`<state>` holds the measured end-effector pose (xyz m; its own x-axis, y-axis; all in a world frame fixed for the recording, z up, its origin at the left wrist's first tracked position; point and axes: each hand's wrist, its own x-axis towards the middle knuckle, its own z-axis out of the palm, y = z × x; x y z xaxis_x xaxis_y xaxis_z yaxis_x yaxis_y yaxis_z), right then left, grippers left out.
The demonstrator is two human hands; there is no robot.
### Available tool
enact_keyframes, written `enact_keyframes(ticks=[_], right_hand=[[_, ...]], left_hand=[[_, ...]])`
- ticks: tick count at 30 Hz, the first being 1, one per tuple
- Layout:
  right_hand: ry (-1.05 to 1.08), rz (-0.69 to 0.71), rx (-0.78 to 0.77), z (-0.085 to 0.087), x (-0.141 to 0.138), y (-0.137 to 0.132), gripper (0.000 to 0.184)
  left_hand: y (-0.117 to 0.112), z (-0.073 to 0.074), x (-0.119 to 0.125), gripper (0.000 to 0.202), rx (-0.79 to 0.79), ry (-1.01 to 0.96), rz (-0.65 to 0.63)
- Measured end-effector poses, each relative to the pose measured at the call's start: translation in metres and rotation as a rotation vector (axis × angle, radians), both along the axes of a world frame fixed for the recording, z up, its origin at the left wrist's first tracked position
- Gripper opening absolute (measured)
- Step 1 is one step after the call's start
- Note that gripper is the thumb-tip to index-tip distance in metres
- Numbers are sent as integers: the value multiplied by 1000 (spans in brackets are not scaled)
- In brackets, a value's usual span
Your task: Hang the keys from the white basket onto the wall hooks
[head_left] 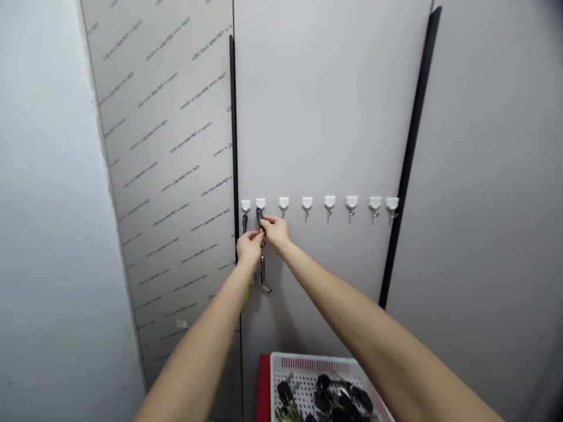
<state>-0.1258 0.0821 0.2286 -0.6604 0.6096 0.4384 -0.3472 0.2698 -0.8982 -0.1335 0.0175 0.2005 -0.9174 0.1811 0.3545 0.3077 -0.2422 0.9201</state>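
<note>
Both my arms reach up to a row of several white adhesive hooks (329, 203) stuck on a grey cabinet door. My left hand (248, 246) and my right hand (276, 231) meet at the second hook from the left (260, 204), fingers pinched on a dark key strap (259, 217) that hangs from it. A metal key (263, 275) dangles below my hands. Another dark item hangs from the leftmost hook (245, 206). The other hooks are bare.
A white perforated basket (288, 363) with several dark keys stands below, on something red (263, 387). To the left is a panel (167, 158) covered in printed protective film. Black vertical strips (411, 152) edge the door. A white wall is at far left.
</note>
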Motion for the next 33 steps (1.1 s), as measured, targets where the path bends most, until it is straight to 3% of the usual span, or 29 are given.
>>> enact_keyframes(ticks=[3, 11, 14, 16, 20, 27, 30, 33], right_hand=[[-63, -60, 30, -6, -3, 4, 29], [-147, -228, 336, -10, 8, 6, 24], [-181, -230, 390, -15, 23, 8, 23], [-183, -179, 431, -27, 39, 15, 22], [-252, -45, 470, -78, 85, 41, 21], [-642, 52, 572, -194, 189, 75, 20], [-762, 92, 682, -221, 213, 77, 21], [-787, 140, 770, -231, 221, 72, 22]], left_hand=[[3, -8, -6, 14, -87, 25, 55], [8, -18, -13, 18, -147, 73, 79], [4, -22, -3, 23, -163, 67, 82], [0, -32, 6, 26, -171, 45, 100], [-7, -74, 36, 28, -218, -10, 4], [-7, -183, 115, 18, -498, -69, -273], [1, -212, 136, 22, -652, -20, -372], [10, -225, 145, 26, -753, 43, -386]])
